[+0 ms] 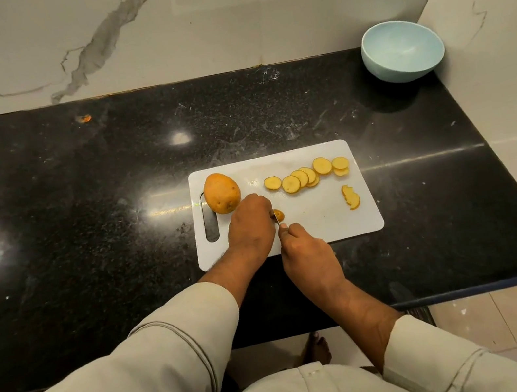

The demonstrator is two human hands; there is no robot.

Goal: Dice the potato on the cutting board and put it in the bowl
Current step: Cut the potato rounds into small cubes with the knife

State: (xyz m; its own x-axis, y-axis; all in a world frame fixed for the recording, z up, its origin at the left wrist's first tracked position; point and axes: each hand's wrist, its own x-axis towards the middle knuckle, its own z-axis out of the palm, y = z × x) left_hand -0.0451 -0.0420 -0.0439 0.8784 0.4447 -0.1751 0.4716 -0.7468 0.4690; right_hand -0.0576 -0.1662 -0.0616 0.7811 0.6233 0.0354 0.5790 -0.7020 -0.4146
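White cutting board (323,219) lay on the black counter (83,226), handle slot at its 9 o'clock end. Left hand (250,228) sat knuckles-up over the board's near-left part, fingers curled down onto a small potato piece (279,215); only a sliver of that piece showed at the hand's 3 o'clock side, so how the fingertips sat on it was hidden. Right hand (308,252) was clenched around a knife (277,221) (handle fully buried in the fist, only a short bit of blade visible), thumb on top, blade tip pointing to 12 o'clock and meeting the small piece just beside the left hand's fingers. The two hands were almost touching.

Whole unpeeled potato (222,192) rested on the board at 11 o'clock from the left hand, just beside the knuckles, partly over the handle slot. A row of round slices (307,175) ran along the board's far edge, from 1 to 2 o'clock of the hands, several overlapping. A couple of curved cut bits (350,197) lay at 3 o'clock, apart from the row.

Pale blue bowl (402,49) stood well apart at the counter's far right corner, at 1 o'clock from the board, against the marble wall (151,24); nothing visible inside it. No diced pieces on show, only slices. Both forearms came in from 6 o'clock in light beige sleeves (163,368).
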